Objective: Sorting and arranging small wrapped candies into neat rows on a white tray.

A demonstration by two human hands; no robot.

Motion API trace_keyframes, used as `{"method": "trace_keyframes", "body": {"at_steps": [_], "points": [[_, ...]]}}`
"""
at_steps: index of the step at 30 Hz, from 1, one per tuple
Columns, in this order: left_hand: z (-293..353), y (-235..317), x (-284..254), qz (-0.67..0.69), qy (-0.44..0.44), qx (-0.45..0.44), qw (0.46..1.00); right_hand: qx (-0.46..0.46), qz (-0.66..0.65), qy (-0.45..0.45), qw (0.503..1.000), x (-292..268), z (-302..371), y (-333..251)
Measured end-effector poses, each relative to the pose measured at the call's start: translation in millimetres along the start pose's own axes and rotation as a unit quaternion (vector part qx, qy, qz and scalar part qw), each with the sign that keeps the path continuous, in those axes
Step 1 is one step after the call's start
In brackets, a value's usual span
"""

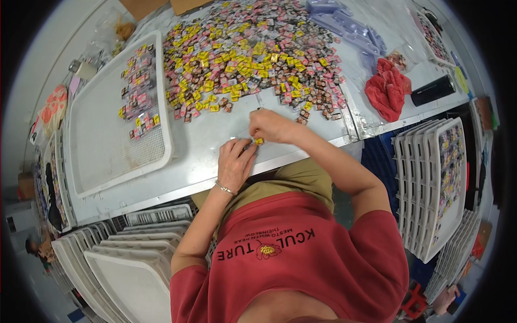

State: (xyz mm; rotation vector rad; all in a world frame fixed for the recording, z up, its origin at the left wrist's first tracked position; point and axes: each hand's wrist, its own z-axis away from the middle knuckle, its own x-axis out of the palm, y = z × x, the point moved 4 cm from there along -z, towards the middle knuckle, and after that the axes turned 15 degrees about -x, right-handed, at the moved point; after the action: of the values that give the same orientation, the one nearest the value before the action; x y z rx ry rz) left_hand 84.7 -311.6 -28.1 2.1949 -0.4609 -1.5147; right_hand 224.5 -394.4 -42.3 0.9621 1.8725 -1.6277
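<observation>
My left hand (235, 161) rests at the table's near edge, fingers bent and close together over a few small square pieces. One yellow piece (259, 141) shows between my two hands, beside the left fingertips. My right hand (271, 127) is curled closed just above and right of it. A small dark tip sticks out at the top of that fist; the rest is covered by the fingers. Beyond my hands spreads a large heap of small square pieces (231, 64) in yellow, pink, black and grey.
Left of the heap lies a white mesh tray (102, 145) with rows of pieces along its right side. A red cloth (385, 90), a black cylinder (433, 90) and purple plastic trays (350, 27) lie at right. Stacked white trays (425, 188) stand beside the table.
</observation>
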Motion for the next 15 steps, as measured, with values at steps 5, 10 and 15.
{"method": "trace_keyframes", "body": {"at_steps": [5,10,15], "points": [[5.2,-4.7,-3.1,-0.020,0.002,-0.016,1.000,0.043,0.067,0.078,0.994,14.6,3.3,-23.2],[-1.1,2.3,-20.0,0.011,0.004,-0.025,1.000,0.082,-0.019,0.278,0.957,-35.8,31.5,0.4],[-29.2,66.5,-89.1,0.314,-0.136,-0.051,0.938,0.292,0.118,0.195,0.929,-95.1,48.1,52.8]]}}
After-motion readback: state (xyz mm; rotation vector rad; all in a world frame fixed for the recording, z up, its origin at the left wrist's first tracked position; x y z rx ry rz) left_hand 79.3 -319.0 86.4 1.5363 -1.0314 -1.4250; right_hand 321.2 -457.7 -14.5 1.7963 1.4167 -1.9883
